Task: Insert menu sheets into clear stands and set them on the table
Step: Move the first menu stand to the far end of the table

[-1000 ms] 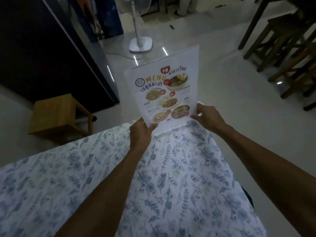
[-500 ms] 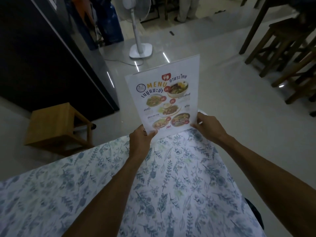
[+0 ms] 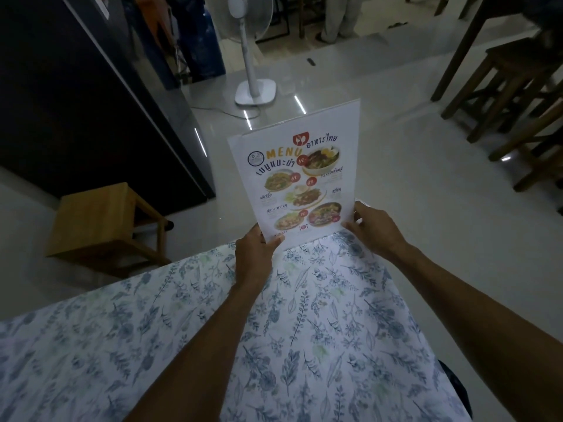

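Note:
A clear stand with a white menu sheet (image 3: 300, 178) inside stands upright at the far corner of the table (image 3: 320, 315), which wears a blue floral cloth. The sheet shows food photos and the word MENU. My left hand (image 3: 254, 254) pinches the stand's lower left corner. My right hand (image 3: 370, 228) grips its lower right corner. The stand's base is hidden behind the sheet and my hands, so I cannot tell whether it rests on the cloth.
A wooden stool (image 3: 103, 220) stands on the floor left of the table. A white pedestal fan (image 3: 253, 56) stands beyond. A dark cabinet (image 3: 76, 95) fills the left. Dark wooden stools (image 3: 511, 86) crowd the right. A person's legs (image 3: 338, 19) show far back.
The menu stand and both hands have stayed at the table's far corner; the view has tilted slightly, showing more of the floor and fan.

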